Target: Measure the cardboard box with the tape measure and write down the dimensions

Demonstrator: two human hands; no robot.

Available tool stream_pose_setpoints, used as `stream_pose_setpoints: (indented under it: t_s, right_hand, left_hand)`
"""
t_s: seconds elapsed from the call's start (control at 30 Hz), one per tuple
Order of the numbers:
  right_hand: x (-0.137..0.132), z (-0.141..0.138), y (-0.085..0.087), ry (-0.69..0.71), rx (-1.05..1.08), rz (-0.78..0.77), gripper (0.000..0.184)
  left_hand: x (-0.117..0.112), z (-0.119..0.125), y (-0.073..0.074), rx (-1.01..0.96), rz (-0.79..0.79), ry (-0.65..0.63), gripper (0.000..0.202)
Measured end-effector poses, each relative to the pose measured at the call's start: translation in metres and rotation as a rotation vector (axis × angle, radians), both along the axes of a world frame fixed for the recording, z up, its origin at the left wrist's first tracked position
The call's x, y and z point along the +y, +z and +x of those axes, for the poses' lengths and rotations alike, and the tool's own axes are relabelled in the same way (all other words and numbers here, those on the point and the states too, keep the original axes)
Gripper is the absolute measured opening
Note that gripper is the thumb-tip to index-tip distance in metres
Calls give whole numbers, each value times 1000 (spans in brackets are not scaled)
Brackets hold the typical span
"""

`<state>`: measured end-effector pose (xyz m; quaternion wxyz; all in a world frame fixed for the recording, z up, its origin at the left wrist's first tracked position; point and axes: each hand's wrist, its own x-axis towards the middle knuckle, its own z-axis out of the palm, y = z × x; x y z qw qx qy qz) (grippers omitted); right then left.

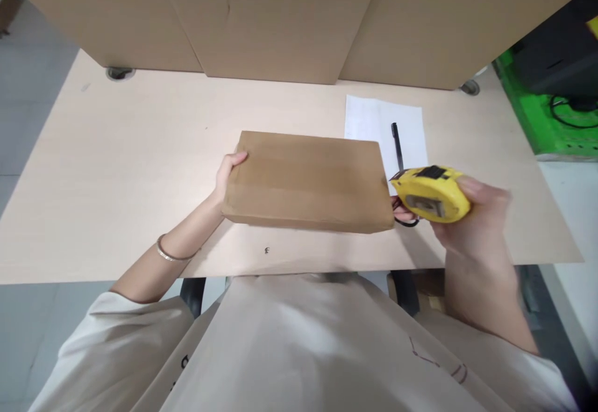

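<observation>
box (308, 181) over surface (116, 150), centre | tape measure (434, 197) right of box | pen (397, 144) on paper (367, 116), far side, right | cardboard panel (275, 25) along far edge

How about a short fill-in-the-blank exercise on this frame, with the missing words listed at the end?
1. The left hand grips the cardboard box at one end, while the right hand holds a yellow ____.
2. The black pen lies on a white sheet of ____.
3. The bracelet is worn on the person's ____ arm.

Missing words: tape measure; paper; left
</observation>
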<state>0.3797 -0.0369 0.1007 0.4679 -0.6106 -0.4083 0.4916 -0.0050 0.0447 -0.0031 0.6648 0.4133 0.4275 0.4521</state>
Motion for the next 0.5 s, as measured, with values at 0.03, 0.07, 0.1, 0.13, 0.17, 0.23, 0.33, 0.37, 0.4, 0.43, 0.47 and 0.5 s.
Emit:
stream_pose_setpoints:
  t_s: [0.03, 0.07, 0.1, 0.13, 0.17, 0.23, 0.33, 0.37, 0.4, 0.43, 0.47, 0.5]
  right_hand:
    - [-1, 0, -7, 24, 22, -26, 30]
    - [0, -1, -14, 49, 39, -50, 32]
    - [0, -1, -20, 72, 50, -72, 34]
    - [2, 1, -26, 96, 57, -96, 35]
    - [3, 3, -30, 107, 54, -117, 36]
    - [7, 11, -31, 92, 19, -158, 34]
    - [21, 13, -19, 52, -97, -72, 27]
    - [28, 7, -12, 76, -120, -8, 26]
    - [37, -4, -5, 124, -129, 57, 26]
    - [48, -20, 3, 217, -111, 93, 27]
    - [60, -39, 9, 301, -77, 89, 29]
    - [72, -62, 14, 387, -61, 62, 31]
  left_hand:
    - [0, 0, -5, 16, -6, 19, 45]
    - [0, 0, -10, 34, -19, 53, 45]
    - [-1, 0, -15, 53, -29, 91, 50]
    - [-2, -1, -19, 75, -17, 129, 59]
    - [-2, -2, -22, 96, -3, 154, 69]
    - [-3, -6, -29, 122, 4, 152, 84]
    - [-2, -13, -36, 129, 0, 125, 88]
    - [-1, -15, -38, 120, 8, 125, 88]
    - [0, -16, -40, 105, 22, 131, 87]
    - [1, -17, -41, 83, 41, 140, 84]
    - [2, -17, -43, 57, 63, 150, 81]
    - [2, -17, -44, 30, 85, 164, 77]
